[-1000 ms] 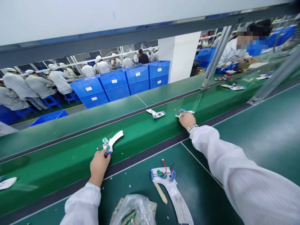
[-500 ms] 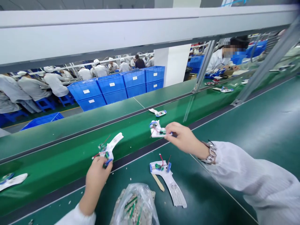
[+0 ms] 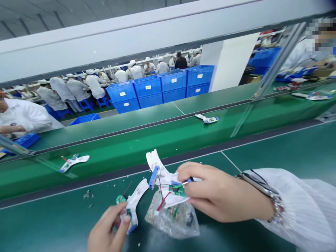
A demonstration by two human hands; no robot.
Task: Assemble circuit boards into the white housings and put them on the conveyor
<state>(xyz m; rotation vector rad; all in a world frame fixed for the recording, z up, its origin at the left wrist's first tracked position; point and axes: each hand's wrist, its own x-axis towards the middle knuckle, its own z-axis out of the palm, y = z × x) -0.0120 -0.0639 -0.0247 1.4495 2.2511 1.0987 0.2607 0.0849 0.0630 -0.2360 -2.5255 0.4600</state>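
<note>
My left hand (image 3: 111, 224) pinches a curved white plastic housing half (image 3: 139, 192) at its wide end. A green circuit board (image 3: 121, 199) and a thin wire stick out beside the fingers. My right hand (image 3: 220, 192) grips a larger-looking white plastic housing (image 3: 154, 159), its handle end pointing up and left. This one carries a green circuit board (image 3: 179, 190), dark and red wires and a blue block (image 3: 154, 176). Something dark blue shows at the right fingertips; I cannot make it out. Under the right-hand housing lies a clear plastic bag (image 3: 181, 229) of small pieces.
A green belt (image 3: 126, 150) runs beyond the table edge, carrying white housings (image 3: 77, 161) spaced apart. Small bits (image 3: 88, 194) lie on the green table. Metal posts (image 3: 279, 59) and a white overhead beam (image 3: 118, 36) frame the station. Blue crates (image 3: 149, 92) and co-workers are behind.
Both hands have come back from the belt to above the table. My right hand now holds a housing over the bag. The view has shifted, and another housing shows on the belt at left.
</note>
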